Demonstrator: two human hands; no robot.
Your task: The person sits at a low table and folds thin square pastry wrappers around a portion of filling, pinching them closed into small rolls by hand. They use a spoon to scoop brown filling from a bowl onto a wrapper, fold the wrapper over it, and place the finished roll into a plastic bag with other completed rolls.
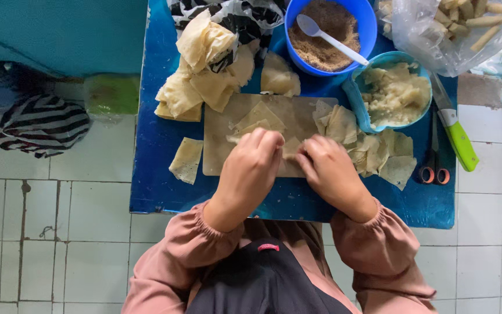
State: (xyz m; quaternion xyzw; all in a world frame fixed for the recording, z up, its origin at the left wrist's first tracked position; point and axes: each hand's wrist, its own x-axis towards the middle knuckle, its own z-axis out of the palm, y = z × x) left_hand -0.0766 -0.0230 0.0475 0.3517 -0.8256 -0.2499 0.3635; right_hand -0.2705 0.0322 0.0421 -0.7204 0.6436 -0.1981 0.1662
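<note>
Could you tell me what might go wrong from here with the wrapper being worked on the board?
The thin wrapper pinched between the left hand and right hand could tear. The loose wrapper pile sits against the right hand and might be knocked. The green-handled knife nearby could be bumped.

A low blue table (158, 174) stands on a pale tiled floor (59, 232). Directly on the table: a worn rectangular cutting board (222, 151) at centre; a single pale wrapper sheet (186, 159) just left of the board; a heap of wrapper sheets (198, 81) at the far left, partly on a black-and-white plastic bag (239, 17); a blue bowl (367, 23) of brown crumbs with a white spoon (329, 38); a light-blue dish (355, 93) of pale filling; cut wrapper pieces (384, 157) right of the board; orange-handled scissors (435, 163); a green-handled knife (457, 139); a clear bag (425, 40) of rolled pieces at the far right corner.
</note>
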